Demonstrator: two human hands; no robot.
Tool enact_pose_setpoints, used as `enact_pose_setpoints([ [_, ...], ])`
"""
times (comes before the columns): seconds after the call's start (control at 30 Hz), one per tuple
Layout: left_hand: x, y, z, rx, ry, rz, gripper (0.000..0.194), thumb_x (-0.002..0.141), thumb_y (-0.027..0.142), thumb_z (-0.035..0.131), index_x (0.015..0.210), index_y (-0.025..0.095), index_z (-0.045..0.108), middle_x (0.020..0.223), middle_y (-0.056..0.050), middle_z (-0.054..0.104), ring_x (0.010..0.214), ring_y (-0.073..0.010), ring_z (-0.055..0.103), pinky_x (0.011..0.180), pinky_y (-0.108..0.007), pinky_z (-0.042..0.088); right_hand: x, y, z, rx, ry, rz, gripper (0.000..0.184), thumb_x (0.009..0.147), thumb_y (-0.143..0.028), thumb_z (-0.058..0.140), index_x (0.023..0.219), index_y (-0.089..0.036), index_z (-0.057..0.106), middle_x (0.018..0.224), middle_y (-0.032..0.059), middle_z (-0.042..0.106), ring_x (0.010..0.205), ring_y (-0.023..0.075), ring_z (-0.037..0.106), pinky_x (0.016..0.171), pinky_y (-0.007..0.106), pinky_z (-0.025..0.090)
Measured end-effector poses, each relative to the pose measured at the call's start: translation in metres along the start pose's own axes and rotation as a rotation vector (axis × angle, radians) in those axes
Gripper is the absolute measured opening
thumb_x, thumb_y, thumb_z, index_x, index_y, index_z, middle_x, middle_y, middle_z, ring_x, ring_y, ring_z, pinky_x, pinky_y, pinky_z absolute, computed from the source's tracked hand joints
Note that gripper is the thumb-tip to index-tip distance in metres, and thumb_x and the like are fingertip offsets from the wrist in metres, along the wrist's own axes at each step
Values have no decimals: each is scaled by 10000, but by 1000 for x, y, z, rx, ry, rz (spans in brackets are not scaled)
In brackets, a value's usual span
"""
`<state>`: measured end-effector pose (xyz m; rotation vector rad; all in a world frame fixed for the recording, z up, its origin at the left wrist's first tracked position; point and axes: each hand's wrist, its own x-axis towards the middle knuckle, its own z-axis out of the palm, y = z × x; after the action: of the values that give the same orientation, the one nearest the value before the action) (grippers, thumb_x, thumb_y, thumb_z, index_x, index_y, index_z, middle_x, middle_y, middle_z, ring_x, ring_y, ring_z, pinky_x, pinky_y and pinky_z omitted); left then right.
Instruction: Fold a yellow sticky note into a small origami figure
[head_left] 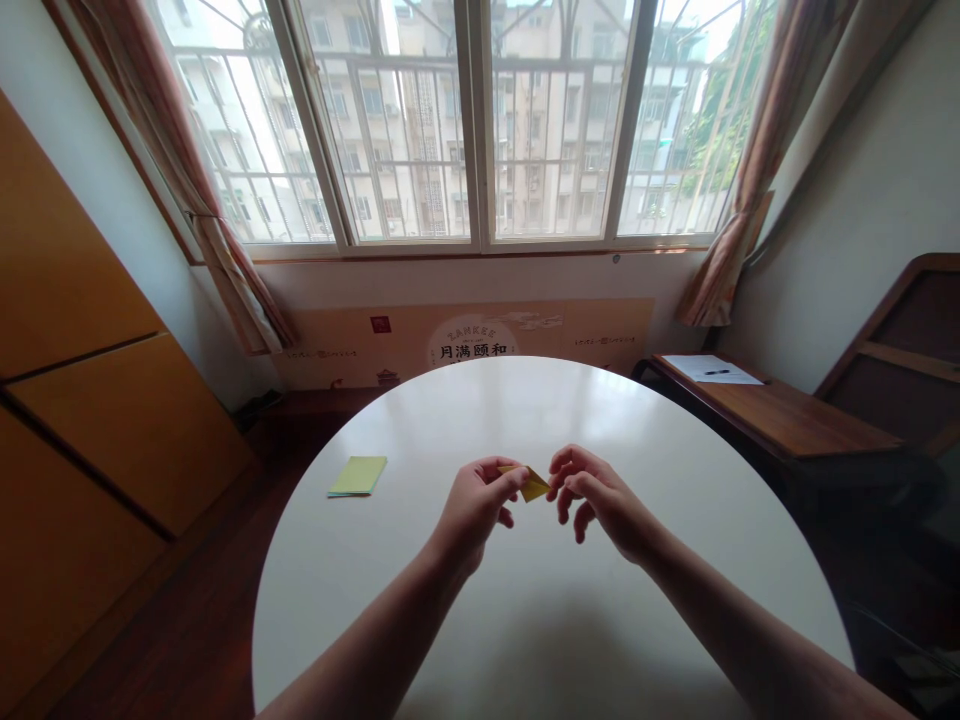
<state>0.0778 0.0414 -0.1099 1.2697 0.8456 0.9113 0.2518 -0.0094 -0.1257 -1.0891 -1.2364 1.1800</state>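
Note:
My left hand (484,500) pinches a small piece of folded yellow paper (535,486) between thumb and fingers, above the white round table. The paper comes to a point on its right side. Just to the right is my right hand (592,492), its fingers curved and spread apart. Its fingertips are close to the paper's right point; whether they touch it I cannot tell. Part of the paper is hidden behind my left thumb.
A stack of yellow-green paper squares (358,476) lies on the left of the white round table (637,620). Beyond the table's right edge, a wooden bench (825,408) holds a white sheet (701,368) and a pen (718,372). A printed box (337,345) stands below the window.

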Motion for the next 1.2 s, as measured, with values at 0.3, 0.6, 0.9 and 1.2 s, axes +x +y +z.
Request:
enact_pose_setpoints([
  [0.3,-1,-4,2,99,-90,28,304,729,349,740,909,110,686,681,-70,673,615,-146,572,417,-176,380,-2,3,8,-71,-54,-46,302,828,-442,678,786,-145,643,729,42,641,573,143,596,359,190,453],
  [0.6,-1,-1,2,44,27,66,311,786,347,645,1012,133,641,769,-61,667,651,-150,559,404,-183,419,-2,1,6,90,36,75,314,791,-459,730,827,-154,667,792,59,696,627,175,673,385,187,436],
  [0.9,2,-11,1,206,-37,255,299,790,384,685,953,139,631,801,-55,647,685,-161,583,411,-193,458,-1,5,9,379,173,99,285,711,-394,826,816,-190,658,817,28,683,740,167,639,708,290,502],
  [1.2,-1,-10,3,377,-75,293,265,847,394,619,853,140,694,768,-69,658,707,-183,593,406,-198,475,-2,11,14,287,138,71,244,704,-390,830,747,-187,701,720,2,605,664,132,503,665,269,410],
])
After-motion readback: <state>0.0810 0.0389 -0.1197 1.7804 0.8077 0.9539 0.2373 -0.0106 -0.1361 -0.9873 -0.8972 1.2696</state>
